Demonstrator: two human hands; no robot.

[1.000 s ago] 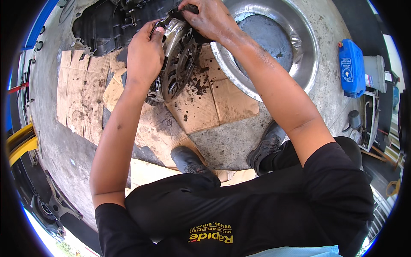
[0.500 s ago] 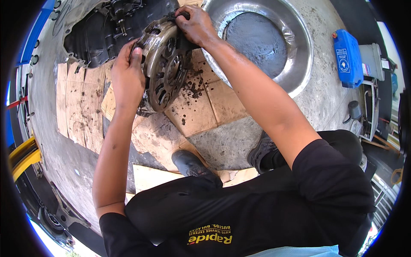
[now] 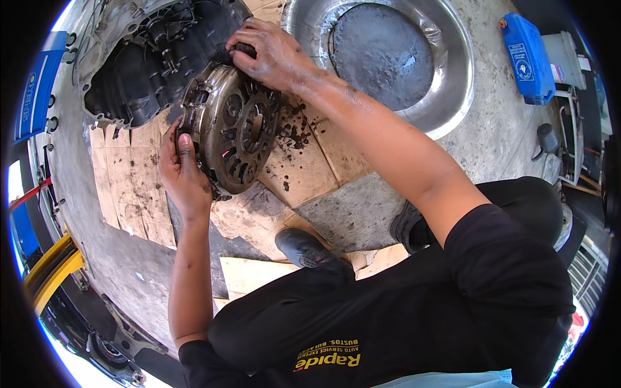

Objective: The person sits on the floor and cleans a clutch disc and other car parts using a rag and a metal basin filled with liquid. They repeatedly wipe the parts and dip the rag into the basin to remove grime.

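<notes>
Both hands, left hand (image 3: 184,171) and right hand (image 3: 272,55), now grip the clutch plate (image 3: 229,126), fingers closed on its rim, tilted nearer the gearbox housing (image 3: 139,64) than before.

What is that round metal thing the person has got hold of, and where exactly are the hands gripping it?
A greasy clutch pressure plate, held on edge. The left hand grips its lower left rim; the right hand grips its top rim.

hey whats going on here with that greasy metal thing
A person crouched on the ground holds a round, grimy metal clutch plate tilted up on edge with both hands. The left hand grips its lower-left rim, and the right hand grips its top edge. It sits over flattened, oil-spotted cardboard sheets, right beside a dark open gearbox housing. A large shiny metal basin sits beyond, with a blue plastic canister further right.
</notes>
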